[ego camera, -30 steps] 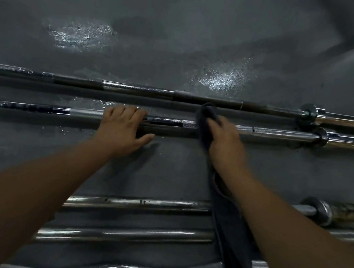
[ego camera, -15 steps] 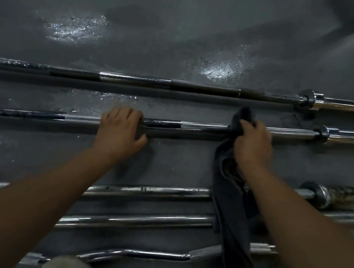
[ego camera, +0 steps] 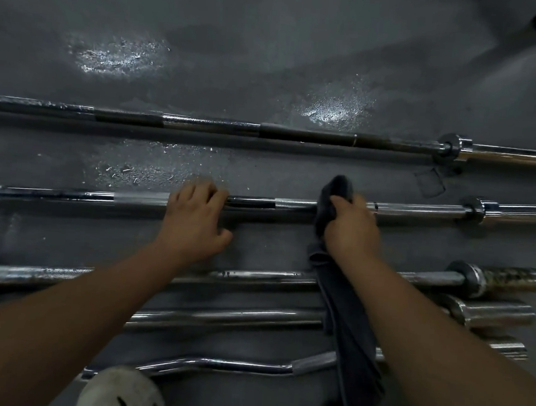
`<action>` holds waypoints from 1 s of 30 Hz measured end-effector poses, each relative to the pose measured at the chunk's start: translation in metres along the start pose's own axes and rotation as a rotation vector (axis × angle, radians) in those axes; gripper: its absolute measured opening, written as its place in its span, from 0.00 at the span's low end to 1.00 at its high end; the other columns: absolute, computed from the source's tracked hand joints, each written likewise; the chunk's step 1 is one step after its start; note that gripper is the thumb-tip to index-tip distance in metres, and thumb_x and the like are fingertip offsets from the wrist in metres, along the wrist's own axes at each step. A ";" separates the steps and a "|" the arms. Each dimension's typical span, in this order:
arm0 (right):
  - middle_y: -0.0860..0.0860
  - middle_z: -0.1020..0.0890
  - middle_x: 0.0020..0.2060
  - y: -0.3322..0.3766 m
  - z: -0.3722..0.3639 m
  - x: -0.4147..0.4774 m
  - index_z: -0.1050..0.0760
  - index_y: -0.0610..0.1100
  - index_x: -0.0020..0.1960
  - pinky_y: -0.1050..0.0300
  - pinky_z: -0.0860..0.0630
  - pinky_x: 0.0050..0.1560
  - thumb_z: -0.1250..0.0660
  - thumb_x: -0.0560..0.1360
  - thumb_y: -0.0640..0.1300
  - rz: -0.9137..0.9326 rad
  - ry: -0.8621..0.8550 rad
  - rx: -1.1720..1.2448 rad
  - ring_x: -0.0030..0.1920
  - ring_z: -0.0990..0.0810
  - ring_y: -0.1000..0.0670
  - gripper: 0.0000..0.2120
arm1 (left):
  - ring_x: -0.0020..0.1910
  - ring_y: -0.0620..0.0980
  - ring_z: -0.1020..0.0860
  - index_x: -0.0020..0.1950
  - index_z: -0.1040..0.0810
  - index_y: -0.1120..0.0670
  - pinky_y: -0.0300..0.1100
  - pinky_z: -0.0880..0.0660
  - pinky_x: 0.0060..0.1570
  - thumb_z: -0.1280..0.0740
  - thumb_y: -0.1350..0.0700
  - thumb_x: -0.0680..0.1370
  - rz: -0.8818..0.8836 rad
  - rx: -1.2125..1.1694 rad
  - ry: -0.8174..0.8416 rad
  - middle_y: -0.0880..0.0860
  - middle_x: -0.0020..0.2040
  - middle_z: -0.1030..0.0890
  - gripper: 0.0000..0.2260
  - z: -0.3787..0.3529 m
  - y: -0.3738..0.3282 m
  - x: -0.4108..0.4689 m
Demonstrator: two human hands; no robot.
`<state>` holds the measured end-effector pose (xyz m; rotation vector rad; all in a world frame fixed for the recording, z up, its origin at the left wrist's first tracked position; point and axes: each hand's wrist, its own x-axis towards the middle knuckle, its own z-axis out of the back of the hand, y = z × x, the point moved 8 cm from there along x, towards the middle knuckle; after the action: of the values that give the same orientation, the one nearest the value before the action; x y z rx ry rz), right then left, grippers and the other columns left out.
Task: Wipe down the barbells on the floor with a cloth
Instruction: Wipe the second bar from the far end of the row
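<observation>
Several steel barbells lie side by side on the dark floor. My left hand [ego camera: 195, 221] grips the shaft of the second barbell from the far side [ego camera: 418, 210], fingers curled over it. To its right, my right hand [ego camera: 352, 227] holds a dark grey cloth [ego camera: 350, 351] wrapped round the same shaft. The cloth's loose end trails toward me over the nearer bars. The farthest barbell [ego camera: 202, 125] lies untouched beyond both hands.
Nearer me lie two straight bars [ego camera: 255, 276], [ego camera: 227, 315] and a curl bar [ego camera: 233, 365]. Wet patches shine on the floor [ego camera: 270, 60]. A pale perforated shoe [ego camera: 123, 394] shows at the bottom edge. Bar sleeves [ego camera: 493, 312] crowd the right side.
My right hand slid the cloth to the right along the second barbell's shaft. My left hand kept its place on the bar.
</observation>
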<state>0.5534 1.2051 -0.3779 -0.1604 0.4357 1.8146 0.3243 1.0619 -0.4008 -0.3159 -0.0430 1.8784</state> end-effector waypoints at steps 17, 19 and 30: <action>0.42 0.29 0.68 -0.052 0.001 -0.020 0.31 0.52 0.74 0.45 0.28 0.61 0.39 0.74 0.37 0.011 -0.019 -0.114 0.62 0.26 0.35 0.29 | 0.63 0.58 0.25 0.70 0.28 0.55 0.54 0.32 0.63 0.43 0.38 0.65 -0.156 -0.039 0.100 0.56 0.66 0.24 0.37 -0.014 -0.027 -0.041; 0.41 0.29 0.69 -0.086 0.013 -0.025 0.31 0.50 0.73 0.44 0.28 0.60 0.39 0.75 0.37 -0.190 -0.091 -0.098 0.60 0.27 0.33 0.27 | 0.62 0.58 0.25 0.70 0.28 0.55 0.54 0.32 0.62 0.42 0.38 0.66 -0.160 -0.020 0.094 0.56 0.66 0.24 0.37 -0.018 -0.029 -0.047; 0.42 0.24 0.63 -0.070 -0.002 -0.027 0.26 0.50 0.69 0.46 0.25 0.57 0.38 0.73 0.37 -0.012 -0.014 -0.097 0.59 0.23 0.37 0.25 | 0.58 0.59 0.25 0.65 0.25 0.54 0.56 0.31 0.59 0.43 0.41 0.73 -0.060 -0.128 0.010 0.56 0.60 0.23 0.26 -0.023 -0.002 -0.059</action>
<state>0.6269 1.1964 -0.3854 -0.2166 0.3362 1.8248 0.3493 1.0041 -0.4112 -0.4073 -0.1649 1.8181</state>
